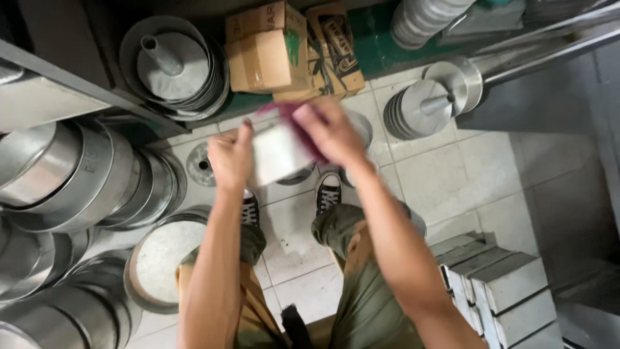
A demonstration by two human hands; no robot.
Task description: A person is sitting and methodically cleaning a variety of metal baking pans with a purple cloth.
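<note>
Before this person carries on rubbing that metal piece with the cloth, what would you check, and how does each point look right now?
1. Left hand grips the metal piece at its edge: ok.
2. Right hand presses the purple cloth on the piece: ok.
3. Piece held clear of the stacked round pans: ok.
4. Feet flat on the tiled floor, shoes apart: ok.
5. Surface of the piece clean: cannot tell, blurred.
6. Cardboard boxes out of the hands' way: ok.

Pale tiled floor (478,174) crowded with stacked metal pans (77,187), cardboard boxes (284,52) and grey blocks (504,284).
</note>
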